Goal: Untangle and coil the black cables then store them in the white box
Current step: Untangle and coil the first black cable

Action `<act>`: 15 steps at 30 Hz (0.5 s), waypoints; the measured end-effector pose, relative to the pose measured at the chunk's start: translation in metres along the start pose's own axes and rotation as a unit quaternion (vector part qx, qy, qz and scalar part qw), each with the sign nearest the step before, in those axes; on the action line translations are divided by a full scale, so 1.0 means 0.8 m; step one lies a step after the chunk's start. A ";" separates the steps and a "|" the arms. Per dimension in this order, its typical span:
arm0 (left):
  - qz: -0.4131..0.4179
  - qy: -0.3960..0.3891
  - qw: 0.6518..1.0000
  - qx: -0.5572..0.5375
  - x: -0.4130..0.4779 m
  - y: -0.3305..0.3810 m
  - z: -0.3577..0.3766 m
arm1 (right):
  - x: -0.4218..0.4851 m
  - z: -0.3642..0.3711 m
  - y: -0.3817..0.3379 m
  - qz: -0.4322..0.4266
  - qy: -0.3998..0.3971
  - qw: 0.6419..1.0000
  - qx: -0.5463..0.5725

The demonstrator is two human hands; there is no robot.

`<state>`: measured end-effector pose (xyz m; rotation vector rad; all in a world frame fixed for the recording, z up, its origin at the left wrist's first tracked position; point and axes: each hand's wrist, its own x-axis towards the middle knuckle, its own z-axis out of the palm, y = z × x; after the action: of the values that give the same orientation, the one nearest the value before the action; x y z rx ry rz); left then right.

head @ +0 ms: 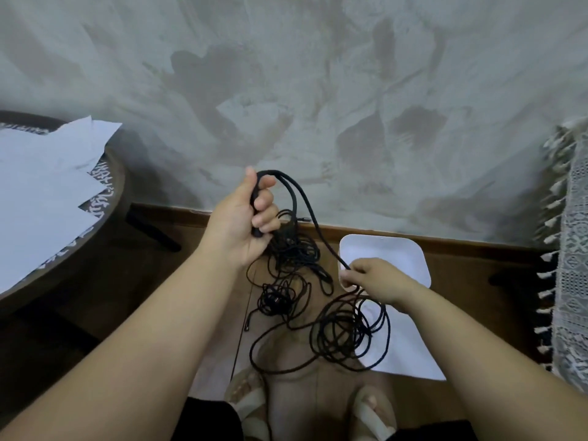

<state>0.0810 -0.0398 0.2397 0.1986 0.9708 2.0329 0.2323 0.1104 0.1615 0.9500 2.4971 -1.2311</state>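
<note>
My left hand (245,214) is raised in the middle of the view and grips a bundle of black cable strands in its fist. From that fist a thick black cable (305,202) arcs up and runs down to my right hand (370,278), which pinches it over the white box (401,256). Below both hands hangs a tangle of black cables (296,275) with several loose loops (346,332) spreading over the floor and over a white sheet or lid (404,348).
A round dark table (105,198) covered with white papers (41,173) stands at the left. A grey plastered wall rises ahead. A lace cloth with tassels (569,249) hangs at the right edge. My sandalled feet (251,405) are on the brown floor below.
</note>
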 end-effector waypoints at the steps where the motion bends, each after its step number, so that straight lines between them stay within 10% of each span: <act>1: 0.009 0.009 1.000 0.009 0.002 -0.001 -0.002 | 0.000 -0.001 -0.001 -0.004 0.010 1.000 0.017; 7: 0.122 0.023 0.927 0.354 -0.004 -0.021 0.006 | -0.023 0.009 -0.052 -0.138 -0.071 0.972 -0.174; 12: 0.206 -0.090 0.643 0.732 -0.018 -0.047 0.005 | -0.058 -0.014 -0.090 -0.269 0.039 0.931 -0.245; 15: 0.164 -0.099 0.659 0.727 -0.017 -0.044 0.015 | -0.068 -0.032 -0.087 -0.260 0.123 0.950 -0.119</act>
<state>0.1174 -0.0316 0.2259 1.4737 2.3035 0.9193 0.2334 0.0736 0.2462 0.4153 3.1374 -0.9330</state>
